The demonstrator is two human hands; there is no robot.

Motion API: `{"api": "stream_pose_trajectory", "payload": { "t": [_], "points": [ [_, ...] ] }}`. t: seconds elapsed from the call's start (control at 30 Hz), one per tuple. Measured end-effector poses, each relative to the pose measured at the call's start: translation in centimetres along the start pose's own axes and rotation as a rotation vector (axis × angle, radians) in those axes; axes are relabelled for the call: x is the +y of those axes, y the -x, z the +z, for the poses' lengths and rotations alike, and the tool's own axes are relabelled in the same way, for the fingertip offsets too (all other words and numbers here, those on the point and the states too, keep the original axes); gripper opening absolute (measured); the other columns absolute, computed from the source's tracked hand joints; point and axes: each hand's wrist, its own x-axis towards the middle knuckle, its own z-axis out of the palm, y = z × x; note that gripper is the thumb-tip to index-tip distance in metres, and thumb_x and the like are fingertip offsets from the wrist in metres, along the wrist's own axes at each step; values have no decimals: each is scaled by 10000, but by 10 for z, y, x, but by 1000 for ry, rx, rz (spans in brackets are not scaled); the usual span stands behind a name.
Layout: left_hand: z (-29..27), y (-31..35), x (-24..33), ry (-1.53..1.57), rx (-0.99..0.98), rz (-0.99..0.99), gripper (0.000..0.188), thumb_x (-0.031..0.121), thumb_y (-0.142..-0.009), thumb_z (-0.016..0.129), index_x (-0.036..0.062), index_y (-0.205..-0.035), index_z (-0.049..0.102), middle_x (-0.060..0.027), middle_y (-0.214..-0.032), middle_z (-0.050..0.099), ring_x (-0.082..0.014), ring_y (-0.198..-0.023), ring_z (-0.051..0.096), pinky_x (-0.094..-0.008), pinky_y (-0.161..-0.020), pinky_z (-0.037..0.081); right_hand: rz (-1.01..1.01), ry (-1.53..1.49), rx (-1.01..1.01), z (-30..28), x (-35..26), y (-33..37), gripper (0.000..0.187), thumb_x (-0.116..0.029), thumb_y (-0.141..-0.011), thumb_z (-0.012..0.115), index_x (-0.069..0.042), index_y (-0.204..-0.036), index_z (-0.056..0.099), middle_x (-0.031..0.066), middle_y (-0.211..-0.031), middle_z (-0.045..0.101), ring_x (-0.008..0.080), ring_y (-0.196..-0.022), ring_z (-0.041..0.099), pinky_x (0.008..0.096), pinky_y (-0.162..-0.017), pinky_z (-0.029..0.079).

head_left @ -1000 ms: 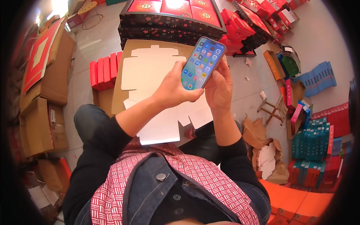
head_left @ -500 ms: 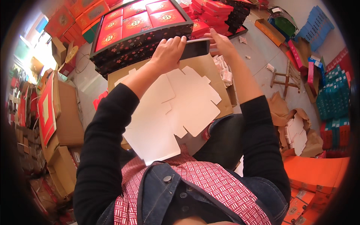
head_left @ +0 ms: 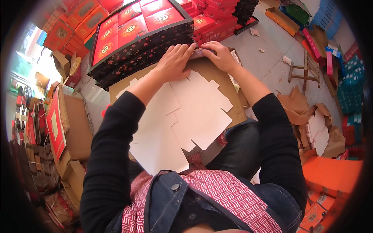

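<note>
At the far end of a brown cardboard box point(head_left: 227, 83), my left hand point(head_left: 175, 62) and my right hand point(head_left: 220, 57) come close together. Between them is a narrow pinkish-grey carton point(head_left: 199, 53), mostly hidden by the fingers. Both sets of fingers are bent and closed on its ends. Under my left wrist, flat white card blanks point(head_left: 200, 105) with cut tabs and slots lie on the brown box, overhanging its near edge toward my lap.
Beyond my left hand stand stacked black flowered trays point(head_left: 143, 52) filled with red boxes point(head_left: 131, 28). More red boxes point(head_left: 217, 30) are piled behind. A wooden stool point(head_left: 305, 72) is on the right, orange boxes point(head_left: 332, 173) at lower right, cardboard point(head_left: 75, 124) at left.
The carton was held higher with its dark face showing; now it is lower and turned, showing only a narrow strip. My right hand has come down and closed its fingers over its end.
</note>
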Motion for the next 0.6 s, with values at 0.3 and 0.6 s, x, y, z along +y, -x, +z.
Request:
{"api": "stream_pose_trajectory", "payload": {
  "t": [0.3, 0.6],
  "points": [
    [-49, 61, -12, 107, 284, -264, 579, 194, -771, 682, 27, -1285, 472, -183, -1260, 491, -353, -1191, 456, -415, -1004, 373, -253, 399, -67, 7, -2, 21, 379, -228, -822, 686, -73, -1163, 630, 100, -1243, 557, 293, -1228, 461, 408, -1003, 380],
    [-115, 282, 96, 140, 410, -862, 313, 63, -812, 625, -3, -1116, 582, -172, -1171, 568, -326, -1110, 545, -366, -955, 430, -201, 227, -161, 18, -104, 44, 382, -179, -766, 735, -54, -1114, 640, 105, -1204, 567, 297, -1152, 509, 427, -919, 432]
  ]
}}
